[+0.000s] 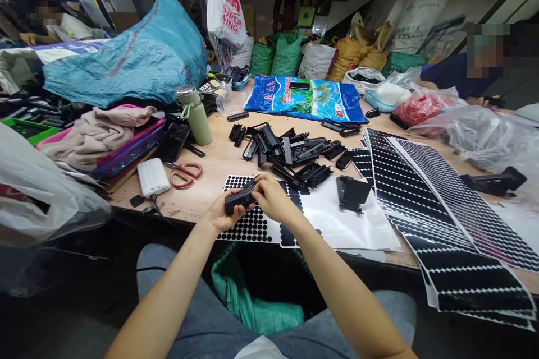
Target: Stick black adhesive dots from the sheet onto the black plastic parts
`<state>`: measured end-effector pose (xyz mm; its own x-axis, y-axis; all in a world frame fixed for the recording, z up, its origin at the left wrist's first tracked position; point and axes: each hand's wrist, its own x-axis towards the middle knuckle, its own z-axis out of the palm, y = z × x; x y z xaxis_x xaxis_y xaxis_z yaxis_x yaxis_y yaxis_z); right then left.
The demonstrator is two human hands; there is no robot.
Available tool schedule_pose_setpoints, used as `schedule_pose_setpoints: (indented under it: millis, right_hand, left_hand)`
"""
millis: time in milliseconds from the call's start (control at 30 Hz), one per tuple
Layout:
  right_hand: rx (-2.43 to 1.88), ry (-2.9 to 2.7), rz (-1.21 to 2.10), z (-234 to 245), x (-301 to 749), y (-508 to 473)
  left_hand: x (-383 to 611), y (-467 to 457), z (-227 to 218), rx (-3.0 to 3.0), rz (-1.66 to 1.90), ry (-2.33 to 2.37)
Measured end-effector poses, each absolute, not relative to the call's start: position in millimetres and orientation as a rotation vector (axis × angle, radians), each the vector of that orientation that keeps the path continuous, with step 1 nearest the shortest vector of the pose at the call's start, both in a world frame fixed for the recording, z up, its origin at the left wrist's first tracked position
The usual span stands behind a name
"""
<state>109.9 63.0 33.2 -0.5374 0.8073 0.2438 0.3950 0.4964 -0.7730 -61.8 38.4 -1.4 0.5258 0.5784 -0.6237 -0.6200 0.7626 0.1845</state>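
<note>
My left hand (pixel 219 213) is wrapped round a black ribbed plastic part (pixel 241 198), holding it above the table edge. The fingers of my right hand (pixel 272 196) are pinched against its right end, partly hiding it. Beneath both hands lies a white sheet with round black stickers (pixel 248 230). Beside it is a sheet with larger black stickers (pixel 288 237), partly under my right forearm. A pile of black plastic parts (pixel 290 148) lies just beyond my hands. A black bracket-like piece (pixel 352 193) rests on white backing paper (pixel 370 230) to the right.
Red-handled scissors (pixel 185 175), a white power bank (pixel 153 177) and a green flask (pixel 197 115) stand or lie at left. Long sticker sheets (pixel 442 224) overhang the table's right front edge. A green sack (pixel 269 314) hangs open between my knees. A person (pixel 458 73) sits at far right.
</note>
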Motion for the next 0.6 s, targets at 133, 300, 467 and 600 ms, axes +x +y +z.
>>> schedule_pose_setpoints:
  millis: [133, 300, 467, 600]
  right_hand:
    - [-1.001, -2.183, 0.833, 35, 109, 64]
    - [-1.003, -2.195, 0.800, 32, 106, 63]
    - [-1.039, -2.065, 0.735, 16, 113, 60]
    - [-1.862, -1.754, 0.555, -2, 157, 75]
  left_hand:
    - [-61, 38, 1, -0.066, 0.722, 0.709]
    - [-59, 37, 3, -0.095, 0.725, 0.707]
    - [-60, 36, 2, -0.102, 0.754, 0.730]
    - [-59, 33, 5, -0.070, 0.781, 0.796]
